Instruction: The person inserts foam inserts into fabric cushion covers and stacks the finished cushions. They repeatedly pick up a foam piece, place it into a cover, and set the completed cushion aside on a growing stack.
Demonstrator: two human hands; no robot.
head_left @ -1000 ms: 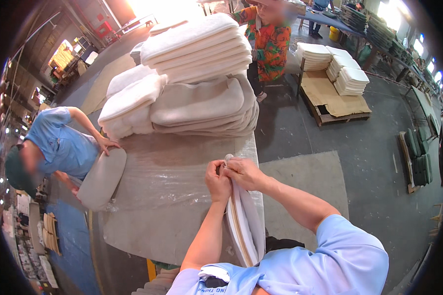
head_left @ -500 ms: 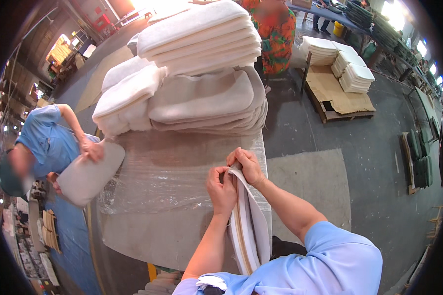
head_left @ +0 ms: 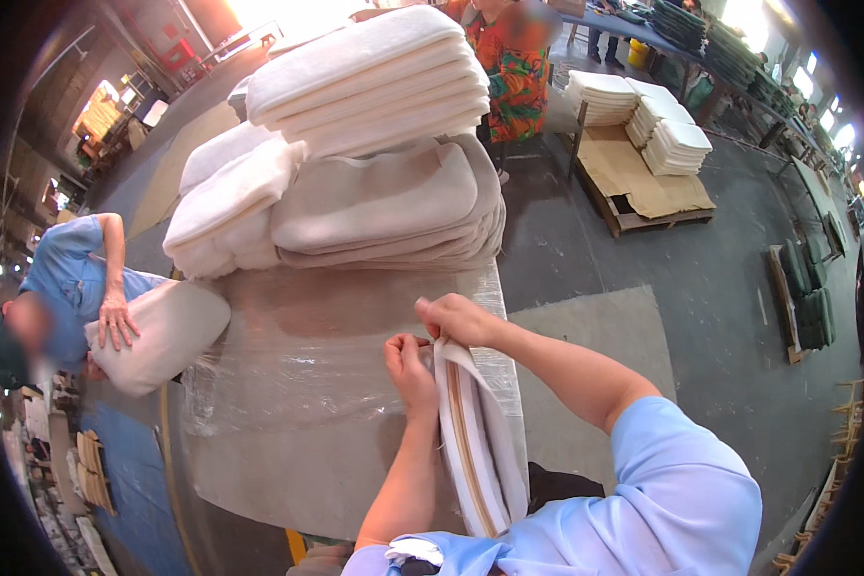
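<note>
1. Head view: the left hand and the right hand meet at the far end of a cream cushion cover that hangs on edge off the near right side of the table.
2. The left hand's fingers are curled, pinching the cover's far end from the left; the thumb side faces the right hand.
3. The right hand's fingers are closed over the top edge of the same cover, just beside the left hand, the two almost touching.
4. The cover shows a tan stripe running along its open edge, between pale layers.
5. The table is wrapped in clear plastic film that wrinkles on the left.
6. On the far part of the table lies a stack of beige cushions, with a stack of white pads resting on top and more white pads on the left.
7. At the left, another person's hand presses flat on a pale cushion held against the table's left edge.
8. Far right, a wooden pallet on the floor carries white pads.
</note>
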